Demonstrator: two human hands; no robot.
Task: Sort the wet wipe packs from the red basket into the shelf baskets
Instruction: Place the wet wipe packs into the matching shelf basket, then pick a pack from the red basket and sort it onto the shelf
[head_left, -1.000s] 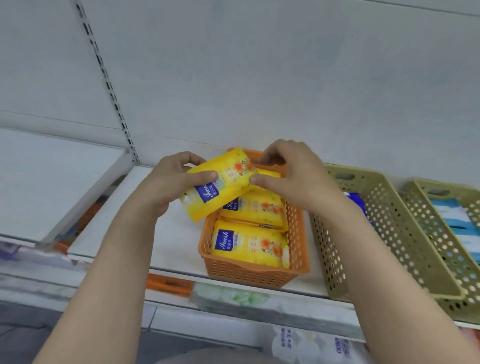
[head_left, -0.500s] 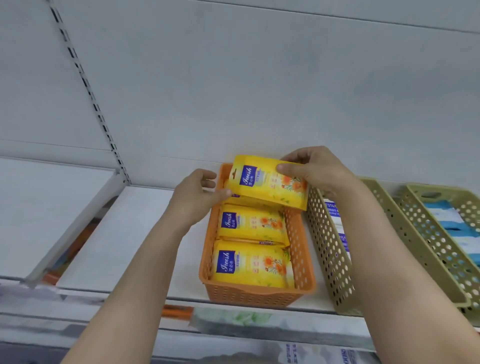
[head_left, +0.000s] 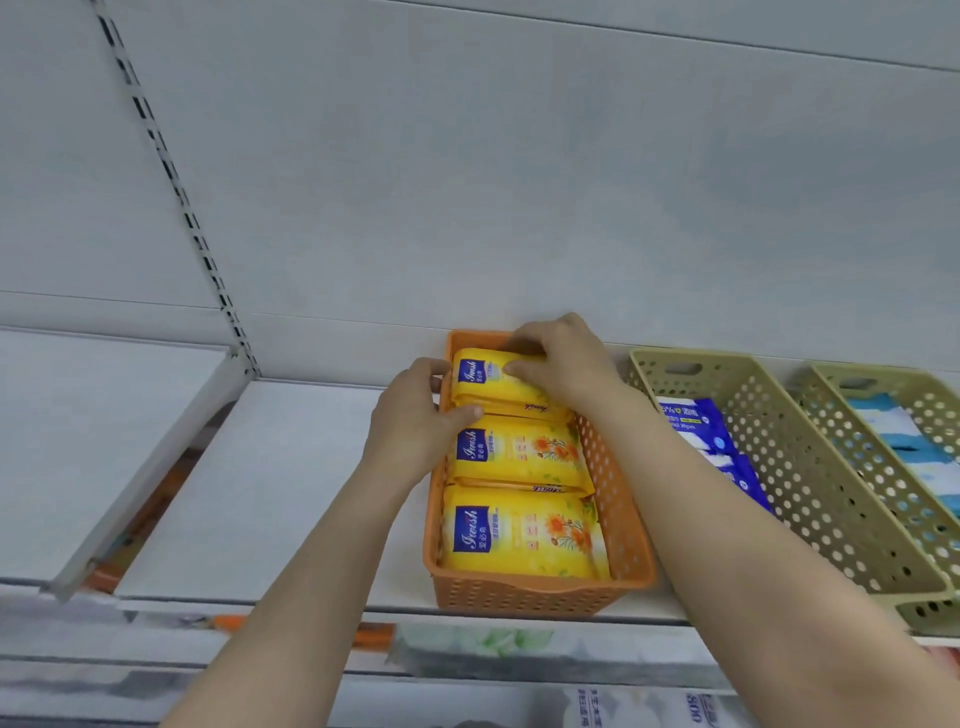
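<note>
An orange shelf basket (head_left: 535, 597) stands on the white shelf (head_left: 270, 493), holding yellow wet wipe packs in a row. The rear yellow pack (head_left: 485, 389) lies at the far end of the basket, on top of another pack. My right hand (head_left: 566, 364) grips it from the far side, fingers over its back edge and thumb on top. My left hand (head_left: 415, 415) holds its left end, thumb at its near edge. Two more yellow packs, the middle one (head_left: 519, 452) and the front one (head_left: 519, 535), lie nearer me. The red basket is out of view.
Right of the orange basket stands a beige perforated basket (head_left: 810, 493) with dark blue packs (head_left: 696, 421). A second beige basket (head_left: 898, 389) with light blue packs (head_left: 893, 431) follows. A slotted upright (head_left: 171, 182) runs up the back panel. Lower shelves show below.
The yellow pack, first held left of the basket in my left hand, passed to both hands and came down into the far end of the orange basket.
</note>
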